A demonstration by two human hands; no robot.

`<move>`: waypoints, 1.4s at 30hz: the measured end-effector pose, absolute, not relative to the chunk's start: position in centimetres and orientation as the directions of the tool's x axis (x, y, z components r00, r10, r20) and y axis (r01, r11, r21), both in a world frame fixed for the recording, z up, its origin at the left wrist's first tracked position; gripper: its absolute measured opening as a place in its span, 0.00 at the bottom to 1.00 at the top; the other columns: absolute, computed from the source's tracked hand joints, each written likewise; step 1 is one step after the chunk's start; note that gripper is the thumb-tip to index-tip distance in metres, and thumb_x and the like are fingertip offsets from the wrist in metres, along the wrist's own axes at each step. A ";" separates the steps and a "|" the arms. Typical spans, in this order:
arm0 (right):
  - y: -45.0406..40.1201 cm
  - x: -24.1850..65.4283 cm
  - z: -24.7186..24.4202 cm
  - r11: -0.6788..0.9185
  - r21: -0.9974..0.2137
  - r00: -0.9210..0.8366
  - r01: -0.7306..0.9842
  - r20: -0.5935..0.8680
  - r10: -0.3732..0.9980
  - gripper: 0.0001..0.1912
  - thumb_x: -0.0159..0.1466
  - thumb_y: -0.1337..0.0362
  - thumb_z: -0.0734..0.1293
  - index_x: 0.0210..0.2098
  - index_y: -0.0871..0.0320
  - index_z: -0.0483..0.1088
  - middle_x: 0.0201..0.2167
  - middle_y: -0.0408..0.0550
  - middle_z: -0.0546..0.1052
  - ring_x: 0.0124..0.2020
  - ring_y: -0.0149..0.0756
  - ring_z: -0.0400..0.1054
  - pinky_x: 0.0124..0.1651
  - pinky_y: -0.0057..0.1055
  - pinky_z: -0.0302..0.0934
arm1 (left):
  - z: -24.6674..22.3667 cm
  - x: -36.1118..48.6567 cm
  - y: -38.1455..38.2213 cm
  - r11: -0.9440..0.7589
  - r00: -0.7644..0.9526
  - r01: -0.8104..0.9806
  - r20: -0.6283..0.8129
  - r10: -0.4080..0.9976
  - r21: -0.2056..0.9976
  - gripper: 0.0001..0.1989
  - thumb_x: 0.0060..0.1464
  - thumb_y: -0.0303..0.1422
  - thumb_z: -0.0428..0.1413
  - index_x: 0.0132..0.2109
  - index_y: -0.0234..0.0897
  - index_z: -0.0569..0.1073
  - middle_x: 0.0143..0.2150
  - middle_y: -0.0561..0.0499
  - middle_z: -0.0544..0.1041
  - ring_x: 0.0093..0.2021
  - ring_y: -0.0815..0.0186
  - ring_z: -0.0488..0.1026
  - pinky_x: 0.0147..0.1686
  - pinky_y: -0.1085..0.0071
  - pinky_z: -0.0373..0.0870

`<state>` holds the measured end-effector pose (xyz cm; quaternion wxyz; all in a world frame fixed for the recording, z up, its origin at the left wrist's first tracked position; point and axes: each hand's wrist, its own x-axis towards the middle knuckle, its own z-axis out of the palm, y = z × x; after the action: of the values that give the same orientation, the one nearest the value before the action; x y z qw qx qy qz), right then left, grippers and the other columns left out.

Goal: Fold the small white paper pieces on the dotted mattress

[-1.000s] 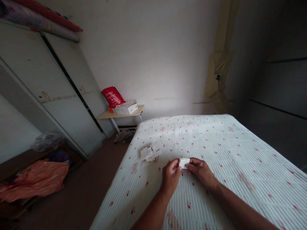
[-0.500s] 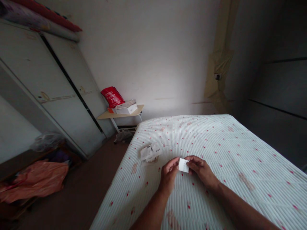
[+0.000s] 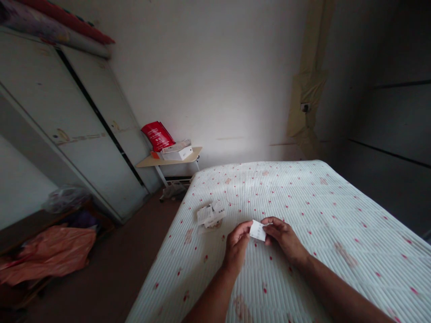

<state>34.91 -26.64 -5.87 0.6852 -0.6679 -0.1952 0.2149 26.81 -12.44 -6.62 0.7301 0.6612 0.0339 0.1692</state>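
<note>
A small white piece of paper (image 3: 257,230) with faint print is held above the bed between both hands. My left hand (image 3: 237,244) pinches its left edge between thumb and fingers. On the other side, my right hand (image 3: 282,237) grips the right edge, its thumb on the near face. What the print says is too small to read. Left of my hands, a loose pile of printed paper pieces (image 3: 211,214) lies on the bed.
The bed (image 3: 303,278) has a white ribbed cover with red dots. Beyond its far left corner stands a small table (image 3: 148,162) bearing a red bag (image 3: 157,136) and a white box (image 3: 178,153). An orange cloth or bag (image 3: 57,251) lies low at left, by a wardrobe (image 3: 90,134).
The white paper has tilted slightly between my fingers, and its printed face shows more plainly. My hands have hardly shifted; the paper pile stays in place.
</note>
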 end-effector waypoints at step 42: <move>-26.2 34.9 -6.7 0.161 -0.984 0.802 0.071 0.152 0.578 0.10 0.51 0.58 0.68 0.26 0.57 0.68 0.28 0.45 0.73 0.32 0.35 0.65 0.38 0.31 0.60 | -7.4 26.6 -13.2 -0.674 0.770 -0.259 0.569 0.289 0.692 0.21 0.43 0.19 0.50 0.46 0.38 0.67 0.37 0.48 0.72 0.38 0.64 0.69 0.40 0.68 0.67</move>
<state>34.93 -26.16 -6.68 0.7162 -0.6228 -0.2605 0.1772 26.60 -13.16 -7.43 0.4037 0.8497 0.0089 0.3390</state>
